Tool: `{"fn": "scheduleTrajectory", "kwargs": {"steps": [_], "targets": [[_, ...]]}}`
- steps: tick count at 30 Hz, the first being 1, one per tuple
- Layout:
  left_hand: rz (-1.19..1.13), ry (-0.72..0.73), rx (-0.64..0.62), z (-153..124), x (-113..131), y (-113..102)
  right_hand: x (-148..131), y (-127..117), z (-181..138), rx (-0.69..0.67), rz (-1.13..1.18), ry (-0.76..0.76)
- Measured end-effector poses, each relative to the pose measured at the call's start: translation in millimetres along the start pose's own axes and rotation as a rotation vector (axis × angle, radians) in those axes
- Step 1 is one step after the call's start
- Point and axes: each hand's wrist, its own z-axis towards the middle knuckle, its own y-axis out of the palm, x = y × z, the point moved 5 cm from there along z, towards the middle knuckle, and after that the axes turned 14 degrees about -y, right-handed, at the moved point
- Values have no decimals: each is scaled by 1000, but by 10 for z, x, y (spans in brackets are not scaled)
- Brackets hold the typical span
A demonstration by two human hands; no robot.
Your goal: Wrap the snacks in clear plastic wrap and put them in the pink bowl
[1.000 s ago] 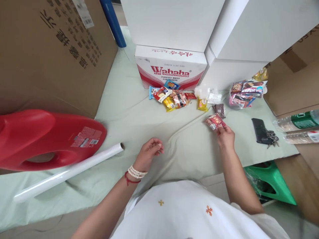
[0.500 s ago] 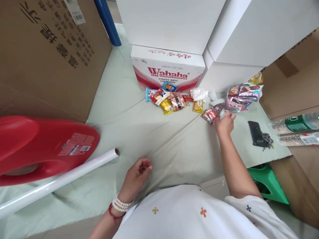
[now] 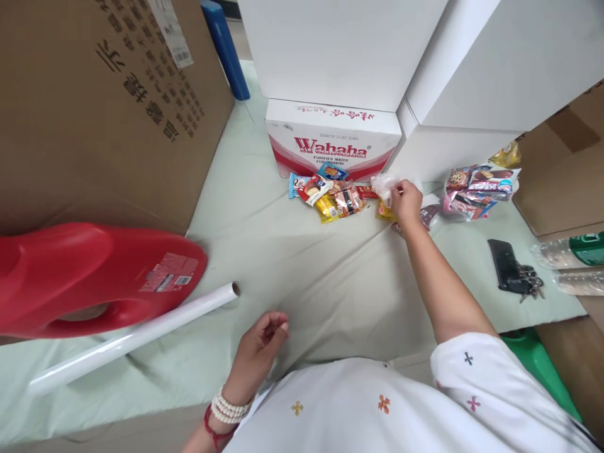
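Right hand [image 3: 406, 202] bunched narrow at the crumpled plastic [image 3: 383, 184]; grip, cannot tell. Left hand [image 3: 260, 347] loosely curled, nothing visible in it. Beyond, snack packets [image 3: 334, 196] lie by the water carton [image 3: 333, 142], which probably keeps them gathered.

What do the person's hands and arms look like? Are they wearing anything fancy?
Both hands are bare. Above the left hand there's a pale beaded bracelet in several rows, plus a dark red band. The right hand has no bracelet showing. The right arm's short white sleeve has little cross-shaped flowers.
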Motion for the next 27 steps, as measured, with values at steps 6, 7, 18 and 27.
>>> {"fn": "scheduleTrajectory", "kwargs": {"steps": [6, 7, 18, 27], "targets": [[-118, 102, -79, 20, 370, 326, -582, -271, -1207, -113, 634, -65], [-133, 139, -92, 43, 481, 435, -701, -263, -1424, -166, 708, -65], [110, 513, -46, 129, 853, 1007, -1220, -209, -2352, -380, 1044, 83], [-565, 82, -200, 338, 481, 520, -847, -154, -2402, -301, 1233, 493]]}}
